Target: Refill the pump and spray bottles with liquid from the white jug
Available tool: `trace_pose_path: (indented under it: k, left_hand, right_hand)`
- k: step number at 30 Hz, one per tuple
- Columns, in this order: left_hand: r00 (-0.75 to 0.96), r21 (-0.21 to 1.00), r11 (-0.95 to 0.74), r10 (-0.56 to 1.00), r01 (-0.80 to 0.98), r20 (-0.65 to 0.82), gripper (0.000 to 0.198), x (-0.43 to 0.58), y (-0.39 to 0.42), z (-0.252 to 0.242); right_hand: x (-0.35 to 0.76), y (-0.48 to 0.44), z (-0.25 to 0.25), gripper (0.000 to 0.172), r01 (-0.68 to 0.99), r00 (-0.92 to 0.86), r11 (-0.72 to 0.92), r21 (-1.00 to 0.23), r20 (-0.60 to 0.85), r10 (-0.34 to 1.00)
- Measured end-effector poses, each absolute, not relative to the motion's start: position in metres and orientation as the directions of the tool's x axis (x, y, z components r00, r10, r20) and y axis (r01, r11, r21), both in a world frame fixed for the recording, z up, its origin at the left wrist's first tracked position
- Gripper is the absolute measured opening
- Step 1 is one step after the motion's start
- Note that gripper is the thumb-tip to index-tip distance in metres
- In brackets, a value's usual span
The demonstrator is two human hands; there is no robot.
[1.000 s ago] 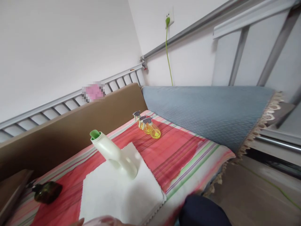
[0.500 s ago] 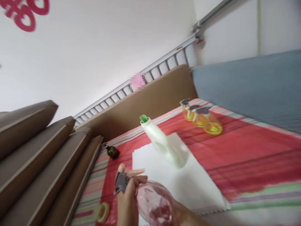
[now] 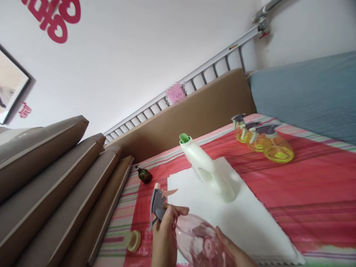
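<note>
A pink see-through spray bottle (image 3: 196, 237) lies tilted between my hands, its grey trigger head with a pink lever pointing up and left. My left hand (image 3: 166, 228) is closed around the neck, just below the trigger head. At the other end, my right hand (image 3: 235, 247) grips the side of the bottle near its base; part of it is hidden behind the bottle. A white jug-like bottle (image 3: 207, 168) with a green spout stands just beyond, on a white sheet (image 3: 244, 218).
Several spray bottles with yellow liquid (image 3: 278, 148) stand at the right on the red striped cloth (image 3: 311, 185). A dark pump bottle (image 3: 145, 175) and a pale green cap (image 3: 134, 241) are at the left, beside brown padded panels (image 3: 91, 207). A padded headboard (image 3: 194, 107) closes the back.
The camera view has shifted, so everything sits further right. The spray bottle stays in both hands; its trigger head is now more upright and the right hand's fingers show on its side.
</note>
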State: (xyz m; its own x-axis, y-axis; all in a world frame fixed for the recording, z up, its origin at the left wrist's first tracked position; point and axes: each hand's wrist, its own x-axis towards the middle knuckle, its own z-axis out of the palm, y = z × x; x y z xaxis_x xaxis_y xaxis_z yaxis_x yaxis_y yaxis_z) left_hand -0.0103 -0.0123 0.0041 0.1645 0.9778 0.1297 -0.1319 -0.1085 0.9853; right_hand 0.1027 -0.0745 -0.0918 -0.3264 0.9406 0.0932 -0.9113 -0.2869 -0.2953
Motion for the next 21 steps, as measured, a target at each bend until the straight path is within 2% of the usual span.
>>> trace_pose_path:
  k: [4,8,11,13,15,17,21]
  left_hand:
    - [0.150,0.981,-0.103,0.980,-0.164,0.128,0.029,-0.011,-0.013,0.001]
    - [0.168,0.988,-0.092,0.979,-0.126,0.112,0.030,-0.011,-0.011,0.000]
    - [0.127,0.988,-0.076,0.987,-0.137,0.093,0.030,-0.011,-0.010,-0.001]
    - [0.088,0.986,-0.081,0.992,-0.147,0.095,0.029,-0.011,-0.010,-0.001]
    - [0.088,0.987,-0.071,0.993,-0.143,0.084,0.029,-0.011,-0.010,-0.002]
    - [0.118,0.991,-0.055,0.991,-0.121,0.069,0.030,-0.010,-0.010,-0.002]
    - [0.159,0.996,-0.058,0.985,-0.073,0.069,0.033,-0.010,-0.011,-0.003]
  right_hand:
    - [0.103,-0.075,-0.100,0.057,-0.924,-0.283,-0.253,-0.286,0.069,0.957]
    - [0.105,-0.079,-0.106,0.045,-0.873,-0.395,-0.386,-0.298,-0.031,0.918]
    - [0.104,-0.080,-0.102,0.042,-0.910,-0.340,-0.324,-0.260,0.018,0.940]
    - [0.105,-0.080,-0.099,0.049,-0.918,-0.317,-0.294,-0.266,0.045,0.947]
    - [0.106,-0.081,-0.097,0.052,-0.902,-0.353,-0.333,-0.275,0.025,0.935]
    - [0.107,-0.081,-0.101,0.048,-0.888,-0.399,-0.393,-0.240,-0.024,0.917]
    - [0.107,-0.081,-0.111,0.037,-0.914,-0.371,-0.378,-0.147,-0.076,0.926]
